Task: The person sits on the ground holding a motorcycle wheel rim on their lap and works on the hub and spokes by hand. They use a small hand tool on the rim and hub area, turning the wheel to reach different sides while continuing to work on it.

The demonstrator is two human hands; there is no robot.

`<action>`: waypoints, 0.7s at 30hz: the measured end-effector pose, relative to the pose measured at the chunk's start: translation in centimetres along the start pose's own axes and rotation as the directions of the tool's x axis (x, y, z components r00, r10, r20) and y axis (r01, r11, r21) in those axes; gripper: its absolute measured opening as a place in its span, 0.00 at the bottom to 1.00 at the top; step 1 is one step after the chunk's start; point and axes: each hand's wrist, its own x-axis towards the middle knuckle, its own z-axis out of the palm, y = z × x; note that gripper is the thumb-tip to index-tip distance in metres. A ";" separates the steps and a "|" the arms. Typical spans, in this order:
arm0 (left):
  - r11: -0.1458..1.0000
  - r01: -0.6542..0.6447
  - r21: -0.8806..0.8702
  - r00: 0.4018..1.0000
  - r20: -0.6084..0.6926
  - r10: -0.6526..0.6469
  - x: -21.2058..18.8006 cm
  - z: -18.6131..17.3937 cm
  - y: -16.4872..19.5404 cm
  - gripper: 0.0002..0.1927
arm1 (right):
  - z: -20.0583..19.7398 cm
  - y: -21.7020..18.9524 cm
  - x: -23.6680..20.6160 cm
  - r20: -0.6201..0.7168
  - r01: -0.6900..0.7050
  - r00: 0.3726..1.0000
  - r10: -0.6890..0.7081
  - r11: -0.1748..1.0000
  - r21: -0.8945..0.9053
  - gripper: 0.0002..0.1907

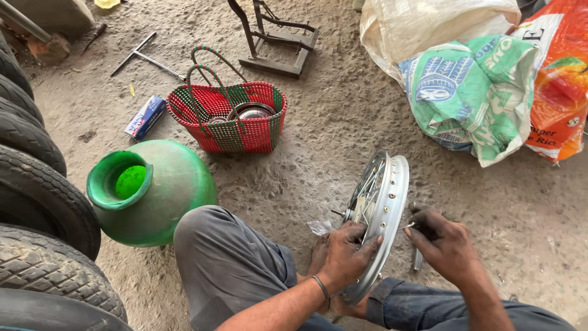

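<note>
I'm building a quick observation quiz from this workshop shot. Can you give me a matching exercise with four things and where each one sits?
Things:
1. wheel rim
2. green pot
3. woven basket
4. tyres

Places:
a. stacked along the left edge
b. on the ground beside the bent knee
c. upright between the left hand and right hand
d. beyond the pot, holding metal vessels

Pairs: 1-c, 2-b, 3-d, 4-a

The wheel rim is shiny silver, and the water pot beside it is plain green. The woven basket carries red, green and white checks (its handles striped the same), while the sacks are white, green-and-blue printed and orange.
</note>
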 end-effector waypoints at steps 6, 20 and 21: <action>0.998 -0.057 0.002 0.997 -0.046 0.057 0.4 -0.2 0.6 0.10 | -1.0 0.1 2.1 0.144 0.744 0.656 -0.741 0.604 -0.286 0.14; 0.995 0.058 0.083 0.992 -0.114 -0.049 1.6 -0.5 0.5 0.12 | 13.2 3.5 -4.0 -0.523 0.123 0.844 -0.117 0.992 -0.025 0.11; 0.998 0.006 0.055 0.992 -0.122 0.001 1.6 -0.5 0.6 0.11 | 13.2 3.4 -4.2 -0.453 0.064 0.891 -0.028 0.996 0.064 0.10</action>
